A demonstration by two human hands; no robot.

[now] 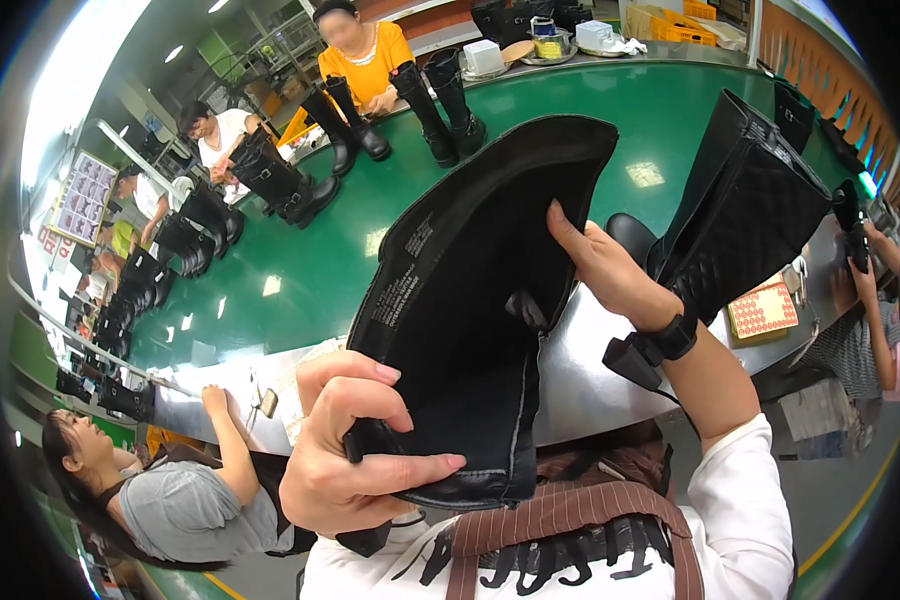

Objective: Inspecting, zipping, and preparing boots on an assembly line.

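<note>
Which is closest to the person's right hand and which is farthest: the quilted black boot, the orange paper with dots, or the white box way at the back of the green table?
From the right hand, in the head view:
1. Quilted black boot, standing just to its right.
2. Orange dotted paper, further right, at the table's edge.
3. White box, far across the green table, at the back.

White printed label (402, 275) inside black boot shaft — red-dotted sheet (762, 311) right, picture board (82, 197) far left.
</note>
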